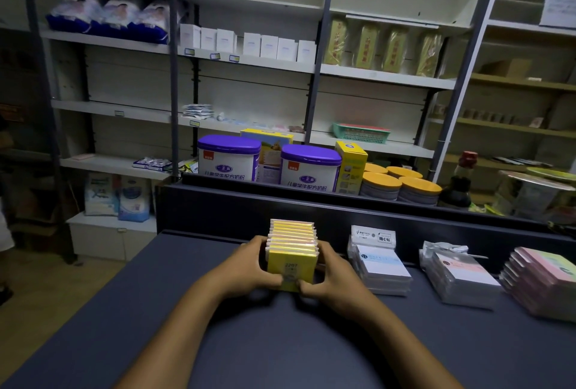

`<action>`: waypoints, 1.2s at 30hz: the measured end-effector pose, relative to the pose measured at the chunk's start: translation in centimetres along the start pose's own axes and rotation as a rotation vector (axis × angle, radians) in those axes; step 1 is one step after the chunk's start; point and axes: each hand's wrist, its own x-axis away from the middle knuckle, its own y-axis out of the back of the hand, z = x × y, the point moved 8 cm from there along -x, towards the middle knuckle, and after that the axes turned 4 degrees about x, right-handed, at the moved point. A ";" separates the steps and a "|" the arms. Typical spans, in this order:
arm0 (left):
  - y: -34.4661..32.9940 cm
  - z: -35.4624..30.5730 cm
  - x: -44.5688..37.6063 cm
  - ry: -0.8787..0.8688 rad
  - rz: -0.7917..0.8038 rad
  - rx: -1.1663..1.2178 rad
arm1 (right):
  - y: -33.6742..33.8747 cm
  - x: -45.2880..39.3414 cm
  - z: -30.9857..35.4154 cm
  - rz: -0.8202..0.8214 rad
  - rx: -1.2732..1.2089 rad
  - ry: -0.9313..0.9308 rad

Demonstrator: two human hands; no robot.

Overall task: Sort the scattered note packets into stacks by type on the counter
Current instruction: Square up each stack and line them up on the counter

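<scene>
A stack of yellow note packets (292,253) stands on the dark blue counter (156,310), near its raised back wall. My left hand (252,267) grips the stack's left side and my right hand (327,276) grips its right side, thumbs curled over the front packet. To the right lie three other piles: white-and-blue packets (381,267), clear-wrapped pale pink packets (461,276), and pink and green packets (545,279) at the counter's right edge.
The raised dark back wall (249,211) borders the counter behind the stacks. Beyond it stand purple-lidded milk powder tins (229,158), yellow boxes, yellow-lidded jars (402,186) and a dark bottle (458,183). Store shelves fill the background.
</scene>
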 end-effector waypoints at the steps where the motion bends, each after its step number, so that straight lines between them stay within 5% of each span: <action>1: 0.0 0.1 0.0 0.004 -0.002 -0.032 | -0.1 0.0 -0.1 0.006 0.011 -0.003; 13: 0.9 -1.1 -0.1 -0.005 -0.082 0.285 | 0.8 -0.9 -1.2 -0.069 -0.158 -0.122; 24: 1.6 0.8 0.1 0.230 -0.251 0.239 | 0.5 0.0 -1.0 -0.051 -0.206 -0.310; 36: 1.2 0.9 -0.3 0.261 -0.252 0.126 | 0.4 -0.2 -1.0 -0.123 -0.140 -0.382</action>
